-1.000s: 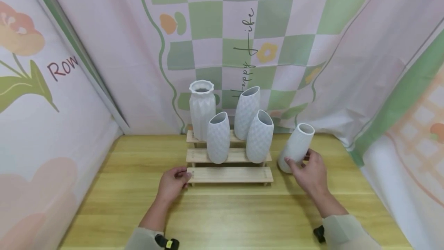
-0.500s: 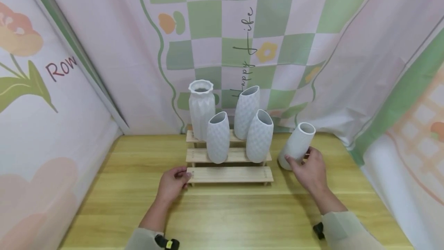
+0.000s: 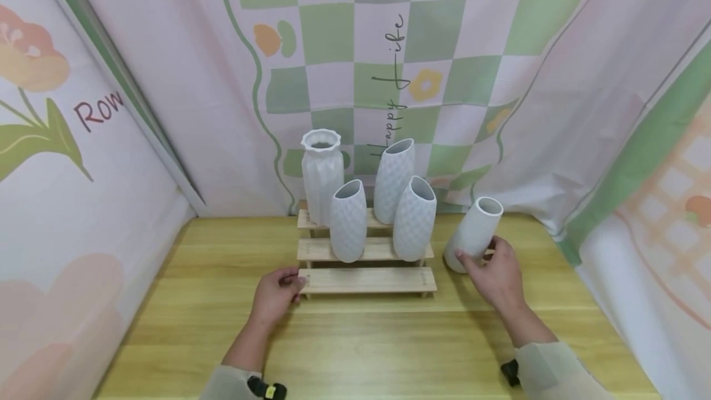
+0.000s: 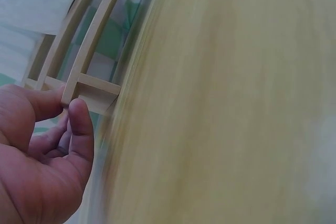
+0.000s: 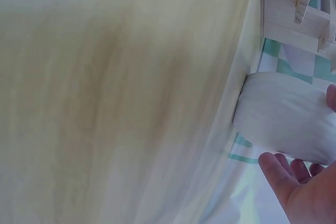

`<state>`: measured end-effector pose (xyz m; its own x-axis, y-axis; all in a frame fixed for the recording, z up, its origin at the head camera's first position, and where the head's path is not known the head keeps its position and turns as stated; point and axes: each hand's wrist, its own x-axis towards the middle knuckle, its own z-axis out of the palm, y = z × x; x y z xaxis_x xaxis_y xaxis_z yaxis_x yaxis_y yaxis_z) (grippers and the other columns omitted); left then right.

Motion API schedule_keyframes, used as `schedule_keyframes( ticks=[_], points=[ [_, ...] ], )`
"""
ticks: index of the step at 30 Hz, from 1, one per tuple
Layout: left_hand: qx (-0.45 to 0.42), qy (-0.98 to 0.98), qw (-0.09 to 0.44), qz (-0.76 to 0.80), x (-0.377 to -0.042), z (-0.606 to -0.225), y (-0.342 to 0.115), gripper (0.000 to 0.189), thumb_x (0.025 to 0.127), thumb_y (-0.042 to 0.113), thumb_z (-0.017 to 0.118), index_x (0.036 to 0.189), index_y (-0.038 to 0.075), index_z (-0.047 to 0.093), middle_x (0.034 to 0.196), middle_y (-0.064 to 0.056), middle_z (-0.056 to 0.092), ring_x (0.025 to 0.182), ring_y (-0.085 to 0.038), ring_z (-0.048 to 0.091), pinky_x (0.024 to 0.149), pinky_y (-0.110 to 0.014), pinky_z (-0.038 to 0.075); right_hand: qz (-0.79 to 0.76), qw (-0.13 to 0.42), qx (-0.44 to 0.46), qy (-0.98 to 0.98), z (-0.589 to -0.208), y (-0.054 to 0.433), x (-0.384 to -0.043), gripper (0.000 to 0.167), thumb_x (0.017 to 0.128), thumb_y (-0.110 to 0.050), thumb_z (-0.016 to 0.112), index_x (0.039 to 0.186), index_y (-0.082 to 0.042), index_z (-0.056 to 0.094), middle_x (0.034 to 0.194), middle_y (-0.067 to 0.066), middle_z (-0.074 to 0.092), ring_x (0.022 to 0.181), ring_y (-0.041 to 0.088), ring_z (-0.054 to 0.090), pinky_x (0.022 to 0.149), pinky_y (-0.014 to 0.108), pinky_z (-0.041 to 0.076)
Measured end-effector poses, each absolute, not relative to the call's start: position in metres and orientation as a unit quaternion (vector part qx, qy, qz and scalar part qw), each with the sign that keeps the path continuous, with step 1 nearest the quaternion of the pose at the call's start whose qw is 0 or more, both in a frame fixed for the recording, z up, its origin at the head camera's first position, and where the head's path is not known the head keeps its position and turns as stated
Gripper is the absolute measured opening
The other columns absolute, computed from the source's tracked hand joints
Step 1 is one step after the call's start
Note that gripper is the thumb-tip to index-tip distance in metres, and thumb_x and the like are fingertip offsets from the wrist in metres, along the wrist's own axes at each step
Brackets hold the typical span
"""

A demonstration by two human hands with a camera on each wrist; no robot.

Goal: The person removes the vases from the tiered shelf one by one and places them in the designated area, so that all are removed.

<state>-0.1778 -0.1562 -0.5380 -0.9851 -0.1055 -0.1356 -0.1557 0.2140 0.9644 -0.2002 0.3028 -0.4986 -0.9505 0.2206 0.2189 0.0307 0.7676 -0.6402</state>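
Observation:
My left hand point(image 3: 274, 298) pinches the left end of the lowest step of a tiered wooden stand point(image 3: 366, 281); the left wrist view shows thumb and finger on the step's corner point(image 4: 71, 90). To the right of the stand, my right hand point(image 3: 497, 273) grips a smooth white vase point(image 3: 472, 236) between thumb and fingers. This vase leans to the right, its base at or just above the table. In the right wrist view the vase point(image 5: 286, 116) lies between the thumb and the fingers.
On the middle step stand two textured white vases, a left one point(image 3: 349, 221) and a right one point(image 3: 415, 220). The top step bears a fluted vase point(image 3: 323, 178) and another textured vase point(image 3: 395, 181). A patterned curtain point(image 3: 328, 29) hangs behind the wooden table point(image 3: 355, 350).
The base of the vase in my right hand has shifted very slightly up and away from me. My left hand keeps its pinch on the stand. The other vases have not moved.

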Motion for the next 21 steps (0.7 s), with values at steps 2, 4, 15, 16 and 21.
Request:
schedule_keyframes(
  ticks=[2, 4, 15, 16, 21],
  points=[
    [-0.085, 0.777, 0.021, 0.623, -0.178, -0.539, -0.156, 0.039, 0.096, 0.012, 0.074, 0.129, -0.007, 0.065, 0.107, -0.016, 0.071, 0.073, -0.022, 0.068, 0.064, -0.030, 0.062, 0.335, 0.141, -0.070, -0.929, -0.498, 0.303, -0.199, 0.093, 0.093, -0.057, 0.071, 0.146, 0.012, 0.039, 0.127, 0.031, 0.053, 0.109, 0.046, 0.059, 0.083, 0.058, 0.057],
    [-0.085, 0.777, 0.023, 0.623, -0.178, -0.539, -0.156, 0.039, 0.097, 0.012, 0.074, 0.130, -0.007, 0.065, 0.108, -0.016, 0.071, 0.073, -0.022, 0.068, 0.064, -0.030, 0.062, 0.335, 0.143, -0.073, -0.928, -0.497, 0.303, -0.198, 0.093, 0.093, -0.057, 0.071, 0.146, 0.012, 0.039, 0.127, 0.031, 0.053, 0.108, 0.045, 0.059, 0.083, 0.058, 0.056],
    [-0.084, 0.784, 0.021, 0.615, -0.177, -0.537, -0.156, 0.040, 0.097, 0.013, 0.074, 0.130, -0.007, 0.064, 0.108, -0.016, 0.071, 0.073, -0.021, 0.068, 0.063, -0.031, 0.062, 0.347, 0.169, -0.093, -0.918, -0.490, 0.300, -0.194, 0.089, 0.092, -0.054, 0.074, 0.145, 0.010, 0.041, 0.125, 0.028, 0.052, 0.107, 0.043, 0.057, 0.083, 0.054, 0.053],
    [-0.083, 0.784, 0.021, 0.615, -0.177, -0.537, -0.156, 0.040, 0.097, 0.013, 0.074, 0.130, -0.007, 0.064, 0.108, -0.016, 0.071, 0.073, -0.021, 0.068, 0.063, -0.031, 0.062, 0.348, 0.172, -0.096, -0.916, -0.490, 0.300, -0.194, 0.088, 0.092, -0.054, 0.074, 0.142, 0.010, 0.043, 0.123, 0.027, 0.053, 0.106, 0.042, 0.056, 0.083, 0.052, 0.052],
    [-0.082, 0.784, 0.021, 0.615, -0.177, -0.537, -0.155, 0.039, 0.097, 0.013, 0.074, 0.130, -0.006, 0.065, 0.108, -0.016, 0.071, 0.073, -0.021, 0.068, 0.064, -0.031, 0.062, 0.355, 0.190, -0.116, -0.908, -0.488, 0.297, -0.190, 0.077, 0.090, -0.051, 0.077, 0.130, 0.008, 0.049, 0.115, 0.022, 0.052, 0.099, 0.035, 0.054, 0.078, 0.042, 0.047]
  ],
)
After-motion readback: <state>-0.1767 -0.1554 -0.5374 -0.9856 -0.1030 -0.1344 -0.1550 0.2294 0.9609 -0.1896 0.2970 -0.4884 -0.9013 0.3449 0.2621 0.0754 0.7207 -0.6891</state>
